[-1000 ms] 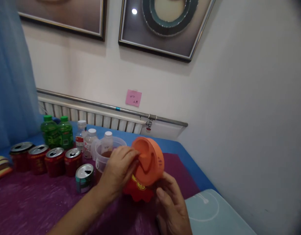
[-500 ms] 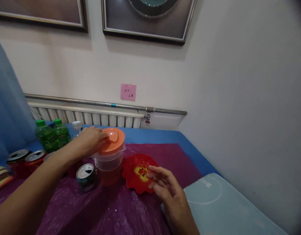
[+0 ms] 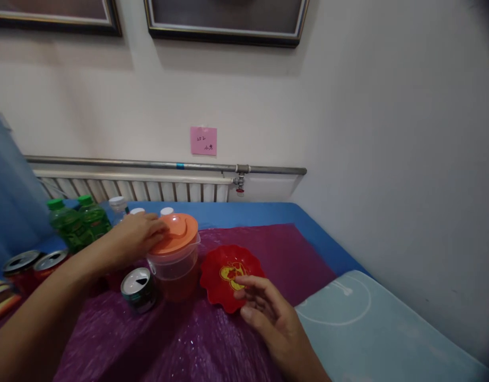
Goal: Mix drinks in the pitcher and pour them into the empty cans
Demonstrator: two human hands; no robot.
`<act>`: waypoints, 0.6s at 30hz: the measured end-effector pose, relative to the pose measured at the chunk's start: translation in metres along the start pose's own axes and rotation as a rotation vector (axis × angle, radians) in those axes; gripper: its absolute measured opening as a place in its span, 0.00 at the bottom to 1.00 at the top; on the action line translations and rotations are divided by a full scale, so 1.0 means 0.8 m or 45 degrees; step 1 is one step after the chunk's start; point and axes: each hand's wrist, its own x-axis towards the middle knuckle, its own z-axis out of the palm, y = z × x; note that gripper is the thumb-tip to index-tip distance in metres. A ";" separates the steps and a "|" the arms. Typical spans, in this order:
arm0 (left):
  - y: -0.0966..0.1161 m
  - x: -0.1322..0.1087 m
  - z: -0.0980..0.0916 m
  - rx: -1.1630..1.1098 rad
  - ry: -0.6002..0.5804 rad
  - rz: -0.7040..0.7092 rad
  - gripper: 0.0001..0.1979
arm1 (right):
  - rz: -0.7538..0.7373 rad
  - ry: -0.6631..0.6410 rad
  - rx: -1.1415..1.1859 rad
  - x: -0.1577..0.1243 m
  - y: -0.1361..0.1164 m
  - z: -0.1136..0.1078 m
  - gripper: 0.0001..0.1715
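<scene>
My left hand (image 3: 139, 233) reaches over the clear plastic pitcher (image 3: 176, 273) and grips its orange lid (image 3: 183, 233) at the left side, with the fingertips partly hidden. The lid lies on the pitcher's top, and reddish liquid shows through the wall below. Close to the pitcher's left stands an opened dark green can (image 3: 138, 290). A red scalloped dish (image 3: 216, 286) with a yellow pattern sits to the pitcher's right. Over the dish's near right edge, my right hand (image 3: 274, 318) hovers open, its fingers apart and nothing in them.
Several bottles, including a green-capped bottle (image 3: 69, 225), stand at the back left. Red cans (image 3: 24, 270) are in front of them. Purple plastic sheeting (image 3: 276, 254) covers part of the blue table (image 3: 228, 215); a pale blue mat (image 3: 348, 329) lies at right.
The camera view has shifted slightly. My left hand stays on the lid, which lies a little lower and further left. White bottle caps now show behind the pitcher. My right hand remains open.
</scene>
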 end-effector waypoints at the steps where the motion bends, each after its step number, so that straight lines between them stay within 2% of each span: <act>1: 0.000 -0.001 0.001 -0.042 0.016 0.014 0.22 | 0.008 0.001 -0.016 0.001 0.003 -0.001 0.20; 5: 0.009 -0.006 -0.002 -0.145 0.079 0.019 0.26 | 0.039 0.009 -0.085 0.008 0.013 -0.004 0.21; 7: 0.016 -0.007 -0.010 -0.094 0.097 0.005 0.26 | 0.040 0.008 -0.145 0.013 0.015 -0.003 0.21; 9: 0.023 -0.008 -0.023 -0.149 0.154 -0.080 0.25 | 0.019 0.016 -0.224 0.016 0.016 -0.003 0.21; 13: 0.026 -0.018 -0.048 -0.581 0.276 -0.478 0.28 | -0.066 0.021 -0.344 0.020 0.023 -0.008 0.19; 15: 0.029 -0.028 -0.053 -0.815 0.258 -0.570 0.30 | -0.103 0.018 -0.360 0.023 0.029 -0.013 0.18; 18: 0.040 -0.043 -0.050 -1.194 0.139 -0.640 0.32 | -0.170 0.030 -0.359 0.029 0.032 -0.014 0.17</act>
